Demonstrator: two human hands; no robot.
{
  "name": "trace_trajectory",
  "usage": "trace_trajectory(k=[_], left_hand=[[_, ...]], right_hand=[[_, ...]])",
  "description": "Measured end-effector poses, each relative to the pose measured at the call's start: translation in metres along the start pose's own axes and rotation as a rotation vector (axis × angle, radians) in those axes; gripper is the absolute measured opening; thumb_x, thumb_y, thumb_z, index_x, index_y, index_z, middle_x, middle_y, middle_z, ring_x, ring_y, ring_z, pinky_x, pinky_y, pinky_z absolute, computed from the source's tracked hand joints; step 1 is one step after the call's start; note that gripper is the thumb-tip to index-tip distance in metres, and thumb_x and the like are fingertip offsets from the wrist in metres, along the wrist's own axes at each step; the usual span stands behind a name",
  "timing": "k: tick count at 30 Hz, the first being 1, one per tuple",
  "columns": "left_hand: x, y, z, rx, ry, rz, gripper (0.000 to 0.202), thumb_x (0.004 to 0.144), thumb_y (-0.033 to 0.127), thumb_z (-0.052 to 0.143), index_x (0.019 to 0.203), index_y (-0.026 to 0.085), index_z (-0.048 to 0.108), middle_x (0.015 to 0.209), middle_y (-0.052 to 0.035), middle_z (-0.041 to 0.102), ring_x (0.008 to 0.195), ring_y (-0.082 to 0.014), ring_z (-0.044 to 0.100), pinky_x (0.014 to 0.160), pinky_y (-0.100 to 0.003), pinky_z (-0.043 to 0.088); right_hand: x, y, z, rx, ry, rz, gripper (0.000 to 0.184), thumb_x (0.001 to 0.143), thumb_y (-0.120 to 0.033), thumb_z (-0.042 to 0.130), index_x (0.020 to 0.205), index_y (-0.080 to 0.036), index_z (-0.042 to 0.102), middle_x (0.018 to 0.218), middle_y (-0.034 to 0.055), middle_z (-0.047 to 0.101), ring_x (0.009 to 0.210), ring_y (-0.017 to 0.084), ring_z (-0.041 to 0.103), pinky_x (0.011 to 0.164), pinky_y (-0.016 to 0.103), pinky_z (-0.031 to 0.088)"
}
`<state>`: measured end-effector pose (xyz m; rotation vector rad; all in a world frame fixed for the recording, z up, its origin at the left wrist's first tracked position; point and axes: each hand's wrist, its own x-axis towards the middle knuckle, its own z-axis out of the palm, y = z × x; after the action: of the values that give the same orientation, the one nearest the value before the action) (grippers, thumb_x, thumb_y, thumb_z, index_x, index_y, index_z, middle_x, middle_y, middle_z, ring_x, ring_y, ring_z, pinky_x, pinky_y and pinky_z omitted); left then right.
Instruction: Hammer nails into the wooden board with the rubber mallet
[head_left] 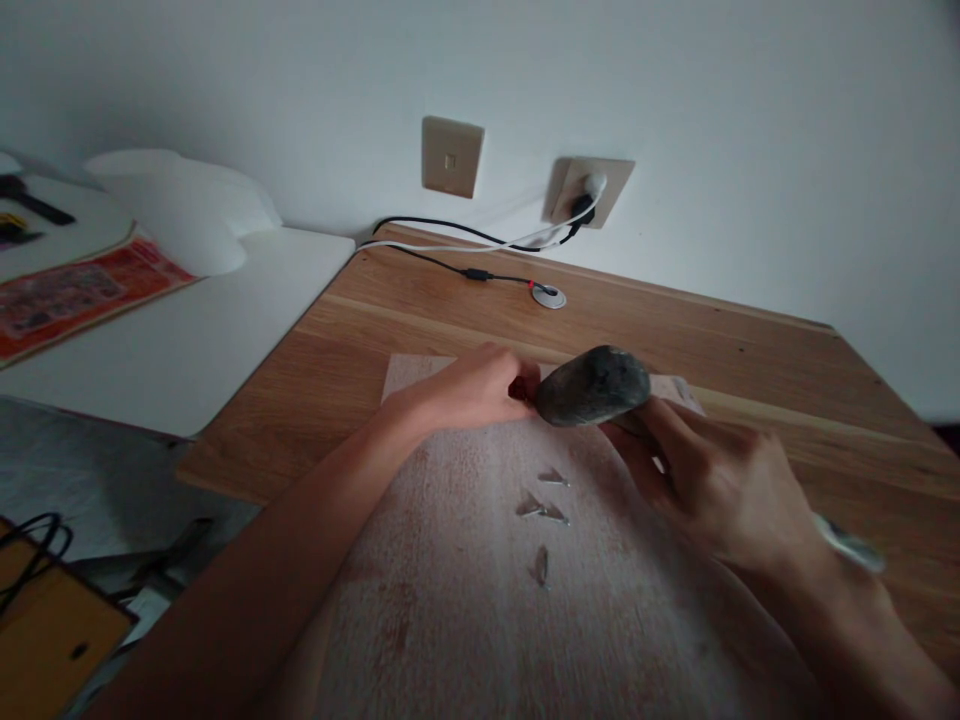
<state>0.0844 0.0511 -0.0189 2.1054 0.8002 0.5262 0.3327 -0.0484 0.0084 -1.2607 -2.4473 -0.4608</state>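
Observation:
My right hand [720, 480] is closed around the handle of a hammer [596, 385], whose dark grey, worn head points toward my left hand. My left hand [480, 388] is closed near the far edge of a pale, whitish-brown wooden board [480, 560], its fingertips beside the hammer head. Whatever the left fingers pinch is hidden or too small to name. Several small metal nails or screws [553, 514] lie loose on the board, nearer to me than both hands. A blurred pale end [847, 545] shows past my right wrist, perhaps the hammer's handle.
Under the board is a brown wooden table [337, 370]. Cables [465, 245] run along its back edge to a wall socket [600, 190]. A white table [285, 290] at the left bears an orange-red printed packet [90, 290] and a white, bulky object [180, 200].

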Motion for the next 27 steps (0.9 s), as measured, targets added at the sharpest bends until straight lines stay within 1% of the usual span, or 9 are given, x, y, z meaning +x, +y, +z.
trace_trajectory(k=[3, 7, 9, 12, 15, 18, 21, 23, 27], left_hand=[[0.001, -0.001, 0.0, 0.028, 0.012, -0.004, 0.006, 0.084, 0.014, 0.077, 0.079, 0.016, 0.075, 0.072, -0.0001, 0.071, 0.069, -0.0144, 0.064, 0.065, -0.028, 0.042], [0.003, -0.006, 0.0, 0.004, 0.036, 0.022, 0.009, 0.081, 0.013, 0.082, 0.081, 0.015, 0.073, 0.073, -0.0002, 0.071, 0.067, -0.0127, 0.063, 0.067, -0.028, 0.045], [0.003, -0.008, 0.0, -0.007, 0.042, 0.034, 0.011, 0.081, 0.014, 0.084, 0.08, 0.015, 0.073, 0.073, -0.0004, 0.072, 0.067, -0.0126, 0.063, 0.068, -0.028, 0.046], [0.003, -0.008, 0.0, 0.005, 0.053, 0.059, 0.011, 0.082, 0.013, 0.083, 0.077, 0.015, 0.073, 0.071, 0.0004, 0.071, 0.066, -0.0119, 0.062, 0.067, -0.027, 0.045], [0.003, -0.007, 0.0, 0.017, 0.06, 0.074, 0.011, 0.082, 0.012, 0.081, 0.075, 0.015, 0.074, 0.069, 0.001, 0.071, 0.064, -0.0107, 0.061, 0.067, -0.027, 0.044], [0.003, -0.005, 0.0, 0.027, 0.045, 0.074, 0.009, 0.083, 0.01, 0.078, 0.076, 0.014, 0.075, 0.071, 0.0, 0.072, 0.064, -0.0106, 0.061, 0.067, -0.026, 0.044], [0.003, -0.004, 0.0, 0.045, 0.027, 0.053, 0.007, 0.082, 0.009, 0.076, 0.078, 0.014, 0.076, 0.072, -0.0011, 0.074, 0.065, -0.0117, 0.062, 0.066, -0.027, 0.043], [0.002, -0.002, 0.0, 0.046, 0.02, 0.036, 0.008, 0.083, 0.009, 0.074, 0.077, 0.014, 0.075, 0.07, -0.0003, 0.072, 0.065, -0.0123, 0.062, 0.065, -0.027, 0.042], [0.0, -0.001, -0.001, 0.01, 0.003, 0.024, 0.009, 0.084, 0.009, 0.072, 0.078, 0.015, 0.075, 0.073, 0.0004, 0.073, 0.069, -0.0131, 0.063, 0.065, -0.026, 0.041]], right_hand=[[0.0, 0.004, -0.001, -0.047, 0.012, -0.015, 0.035, 0.112, -0.039, 0.045, 0.102, -0.017, 0.07, 0.069, 0.0037, 0.069, 0.044, 0.014, 0.052, 0.046, 0.031, 0.024], [-0.001, 0.011, -0.004, -0.055, 0.045, 0.055, 0.036, 0.112, -0.04, 0.047, 0.099, -0.015, 0.07, 0.063, 0.0025, 0.064, 0.042, 0.013, 0.049, 0.045, 0.031, 0.027], [-0.003, 0.013, -0.003, -0.073, 0.025, 0.069, 0.038, 0.112, -0.041, 0.046, 0.102, -0.015, 0.071, 0.063, 0.0027, 0.065, 0.043, 0.014, 0.05, 0.046, 0.03, 0.026], [-0.008, 0.017, 0.005, -0.112, -0.027, 0.053, 0.044, 0.113, -0.046, 0.04, 0.101, -0.017, 0.07, 0.069, 0.0041, 0.071, 0.043, 0.014, 0.051, 0.047, 0.03, 0.02], [-0.012, 0.021, 0.01, -0.129, -0.058, 0.05, 0.045, 0.113, -0.047, 0.038, 0.103, -0.017, 0.07, 0.073, 0.0048, 0.073, 0.045, 0.016, 0.054, 0.048, 0.03, 0.018], [-0.011, 0.018, 0.006, -0.105, -0.015, 0.05, 0.04, 0.113, -0.045, 0.042, 0.106, -0.017, 0.071, 0.072, 0.0037, 0.072, 0.043, 0.014, 0.05, 0.047, 0.03, 0.02], [-0.005, 0.01, -0.001, -0.04, 0.046, 0.033, 0.03, 0.111, -0.037, 0.05, 0.1, -0.017, 0.07, 0.071, 0.0023, 0.069, 0.042, 0.011, 0.045, 0.046, 0.03, 0.025], [-0.002, 0.004, -0.003, -0.017, 0.069, 0.018, 0.024, 0.109, -0.033, 0.053, 0.098, -0.017, 0.068, 0.07, 0.0017, 0.068, 0.043, 0.01, 0.046, 0.046, 0.03, 0.027], [-0.001, 0.0, -0.001, -0.04, 0.0, -0.019, 0.029, 0.111, -0.035, 0.047, 0.105, -0.019, 0.07, 0.067, 0.0012, 0.067, 0.046, 0.014, 0.054, 0.047, 0.03, 0.027]])
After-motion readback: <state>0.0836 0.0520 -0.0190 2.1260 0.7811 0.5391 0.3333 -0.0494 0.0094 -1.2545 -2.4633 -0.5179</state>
